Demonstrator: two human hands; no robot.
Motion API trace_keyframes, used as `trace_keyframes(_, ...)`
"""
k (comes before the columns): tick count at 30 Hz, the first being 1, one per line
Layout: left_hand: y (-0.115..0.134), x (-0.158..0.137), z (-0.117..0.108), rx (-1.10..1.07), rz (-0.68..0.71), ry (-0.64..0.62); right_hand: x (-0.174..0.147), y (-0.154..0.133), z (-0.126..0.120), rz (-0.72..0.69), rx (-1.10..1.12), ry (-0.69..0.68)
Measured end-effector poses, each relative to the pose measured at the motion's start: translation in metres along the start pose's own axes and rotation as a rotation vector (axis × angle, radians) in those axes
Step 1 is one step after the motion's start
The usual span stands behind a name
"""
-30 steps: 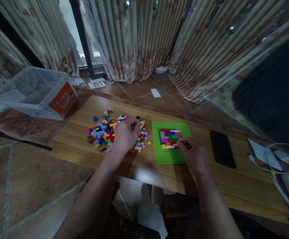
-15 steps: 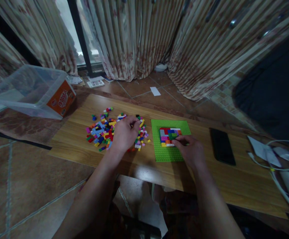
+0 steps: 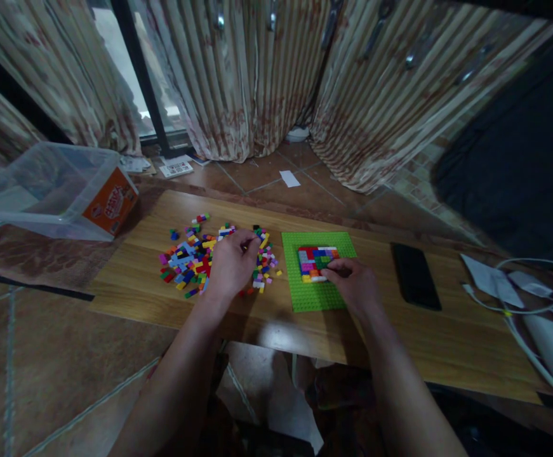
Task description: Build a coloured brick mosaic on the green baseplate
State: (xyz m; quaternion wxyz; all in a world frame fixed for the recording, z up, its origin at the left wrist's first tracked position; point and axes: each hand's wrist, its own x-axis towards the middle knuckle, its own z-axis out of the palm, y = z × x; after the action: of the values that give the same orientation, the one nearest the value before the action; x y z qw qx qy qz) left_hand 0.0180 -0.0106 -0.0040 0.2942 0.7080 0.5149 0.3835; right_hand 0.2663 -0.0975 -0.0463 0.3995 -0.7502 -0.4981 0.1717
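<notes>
My left hand (image 3: 232,263) hovers over the right part of a loose pile of colourful toy bricks (image 3: 188,257), its thumb and fingers pinched together. Whatever lies between those fingertips is hidden. On a green studded baseplate (image 3: 310,300) sits a low block of joined bricks (image 3: 308,255) in red, grey, blue, pink, yellow and white. My right hand (image 3: 355,285) is closed at the near right corner of that block, thumb and fingertips touching it or just above it. Its fingers hide that corner, and I cannot make out what they pinch.
A black phone (image 3: 415,276) lies right of the baseplate on the wooden table (image 3: 136,279). Farther right are white cables (image 3: 512,311) and papers (image 3: 490,279). A clear plastic bin (image 3: 52,190) with an orange label stands at the left. Curtains (image 3: 276,82) hang behind.
The camera view has tilted and shifted slightly, so the whole scene sits a little farther left and lower. Both hands stay in nearly the same places over the pile and the block.
</notes>
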Motion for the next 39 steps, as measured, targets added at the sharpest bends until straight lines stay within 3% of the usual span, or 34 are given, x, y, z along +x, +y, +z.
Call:
trace_keyframes(5,-0.002,0.002,-0.002,-0.002,-0.015,0.024,-0.001,-0.010,-0.006,0.059,0.031,0.109)
trace_keyframes(8,-0.002,0.003,-0.003,0.006,-0.013,0.024,-0.006,-0.023,0.000,-0.046,0.053,0.166)
trace_keyframes(13,0.001,0.002,-0.004,0.012,-0.013,0.026,-0.021,-0.054,0.023,-0.303,0.051,-0.075)
trace_keyframes(17,0.001,0.001,-0.005,0.002,-0.019,0.031,-0.028,-0.064,0.039,-0.395,0.002,-0.187)
trace_keyframes(29,-0.001,0.003,-0.007,-0.004,-0.040,0.012,-0.028,-0.070,0.064,-0.380,-0.300,-0.339)
trace_keyframes(36,0.000,0.002,-0.007,0.027,-0.021,0.011,-0.027,-0.069,0.048,-0.409,-0.002,-0.303)
trace_keyframes(39,0.001,0.002,-0.006,0.036,-0.023,0.009,-0.021,-0.055,0.027,-0.280,0.136,-0.185)
